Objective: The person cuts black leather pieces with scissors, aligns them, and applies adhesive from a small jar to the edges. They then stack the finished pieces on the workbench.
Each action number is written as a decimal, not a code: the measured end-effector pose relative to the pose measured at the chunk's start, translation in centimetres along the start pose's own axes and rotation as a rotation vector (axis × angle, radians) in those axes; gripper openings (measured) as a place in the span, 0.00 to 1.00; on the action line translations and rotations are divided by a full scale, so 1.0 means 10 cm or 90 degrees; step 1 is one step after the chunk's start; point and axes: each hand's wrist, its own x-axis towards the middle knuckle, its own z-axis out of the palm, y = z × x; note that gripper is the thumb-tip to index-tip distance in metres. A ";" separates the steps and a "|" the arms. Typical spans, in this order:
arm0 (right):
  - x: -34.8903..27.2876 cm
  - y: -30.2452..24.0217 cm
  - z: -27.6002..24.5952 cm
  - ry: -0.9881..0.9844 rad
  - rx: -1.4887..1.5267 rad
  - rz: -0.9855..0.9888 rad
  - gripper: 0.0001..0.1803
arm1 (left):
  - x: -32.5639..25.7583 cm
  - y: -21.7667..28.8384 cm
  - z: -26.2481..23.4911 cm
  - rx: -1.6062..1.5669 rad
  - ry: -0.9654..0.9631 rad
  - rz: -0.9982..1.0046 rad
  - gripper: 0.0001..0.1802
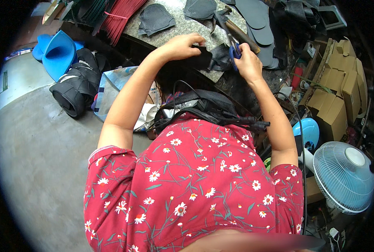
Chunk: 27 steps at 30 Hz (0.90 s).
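Over the near edge of a speckled stone worktop (186,24), my left hand (179,47) has its fingers curled at a dark black piece of material (201,59), apparently gripping its edge; the fingertips are partly hidden. To its right, my right hand (250,66) is closed round the blue handles of a pair of scissors (235,53). The scissor blades point away from me, up across the worktop. Another crinkled black piece (220,62) lies between the two hands. Beside the scissors rests a tool with a wooden handle (239,36), probably a hammer.
Stacked black cut pieces (156,19) and grey sole-shaped sheets (254,16) lie on the worktop. Red strips (120,19) are bundled at the far left. Blue curved shapes (59,55) and a black bundle (74,84) sit left. Cardboard boxes (331,96) and a fan (344,176) stand right.
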 end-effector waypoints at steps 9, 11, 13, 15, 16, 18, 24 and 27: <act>-0.34 0.49 -0.38 0.372 0.371 -0.019 0.23 | 0.36 0.09 0.20 -0.492 -0.166 -0.126 0.13; -0.35 0.51 -0.37 0.436 0.510 -0.046 0.24 | 0.49 0.07 0.24 -0.259 -0.062 -0.093 0.18; -0.32 0.49 -0.36 0.452 0.556 -0.036 0.23 | 0.54 0.13 0.43 -0.173 -0.063 -0.008 0.21; -0.27 0.45 -0.39 0.480 0.591 -0.068 0.22 | 0.55 0.23 0.59 -0.229 -0.182 0.079 0.20; -0.26 0.43 -0.43 0.477 0.618 -0.085 0.21 | 0.54 0.29 0.64 -0.268 -0.313 0.071 0.20; -0.24 0.36 -0.50 0.459 0.629 -0.074 0.19 | 0.51 0.36 0.63 -0.377 -0.380 0.086 0.19; -0.14 0.06 -0.53 0.266 0.758 -0.065 0.18 | 0.12 0.01 -0.03 -0.446 0.001 -0.190 0.15; -0.05 -0.04 -0.40 0.065 0.722 -0.108 0.19 | 0.01 -0.17 -0.08 -0.500 0.051 -0.279 0.13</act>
